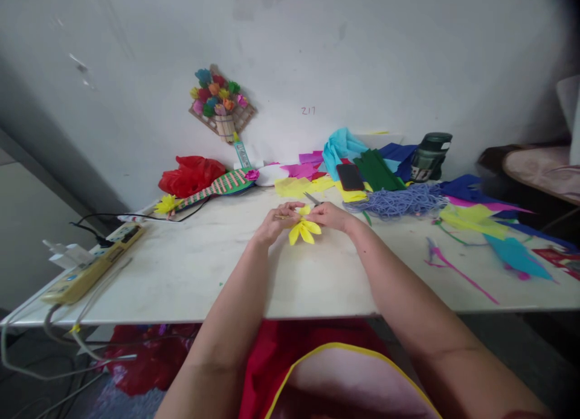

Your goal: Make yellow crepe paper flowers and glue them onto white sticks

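A yellow paper flower (304,230) with several pointed petals is held between my two hands over the white table. My left hand (280,218) pinches it from the left, with a thin stick-like piece showing along the fingers. From the right, my right hand (330,215) has its fingers closed on the flower's upper part. Just beyond the right hand lie scissors (312,198), their blades partly visible. The fingertips hide the flower's middle.
A yellow power strip (93,271) with cables runs along the left edge. Behind stand a decorated green fan-like craft (222,185) and a red plastic bag (190,176). To the right are a phone (350,177), purple strings (401,200), coloured crepe paper (379,170) and a dark bottle (430,157).
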A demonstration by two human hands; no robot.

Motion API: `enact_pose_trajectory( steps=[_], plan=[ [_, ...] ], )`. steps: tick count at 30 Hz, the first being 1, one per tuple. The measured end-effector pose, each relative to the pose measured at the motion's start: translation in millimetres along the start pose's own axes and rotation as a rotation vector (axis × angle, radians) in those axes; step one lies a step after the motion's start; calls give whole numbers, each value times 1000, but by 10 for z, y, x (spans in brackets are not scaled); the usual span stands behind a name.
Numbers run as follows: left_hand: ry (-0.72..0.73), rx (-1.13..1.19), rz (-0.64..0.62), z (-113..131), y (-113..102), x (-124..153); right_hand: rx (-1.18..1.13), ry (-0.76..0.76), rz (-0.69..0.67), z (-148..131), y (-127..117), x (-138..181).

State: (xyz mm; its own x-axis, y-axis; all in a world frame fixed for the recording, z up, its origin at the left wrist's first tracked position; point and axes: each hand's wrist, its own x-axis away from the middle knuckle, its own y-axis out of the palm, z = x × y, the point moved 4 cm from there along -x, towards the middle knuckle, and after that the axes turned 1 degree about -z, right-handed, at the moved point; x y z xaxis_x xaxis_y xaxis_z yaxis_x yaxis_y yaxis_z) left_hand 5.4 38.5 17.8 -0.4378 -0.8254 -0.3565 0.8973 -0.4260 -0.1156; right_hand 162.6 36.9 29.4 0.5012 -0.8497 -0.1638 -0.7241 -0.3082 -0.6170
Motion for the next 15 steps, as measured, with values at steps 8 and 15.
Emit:
enact_pose_trajectory(
  steps=[8,15],
  plan=[
    [55,-72,-18,40,-20,5,-107,59,-3,18,64,-8],
    [-1,-58,13,33,-26,-1,-109,43,81,60,65,-47]
  ],
)
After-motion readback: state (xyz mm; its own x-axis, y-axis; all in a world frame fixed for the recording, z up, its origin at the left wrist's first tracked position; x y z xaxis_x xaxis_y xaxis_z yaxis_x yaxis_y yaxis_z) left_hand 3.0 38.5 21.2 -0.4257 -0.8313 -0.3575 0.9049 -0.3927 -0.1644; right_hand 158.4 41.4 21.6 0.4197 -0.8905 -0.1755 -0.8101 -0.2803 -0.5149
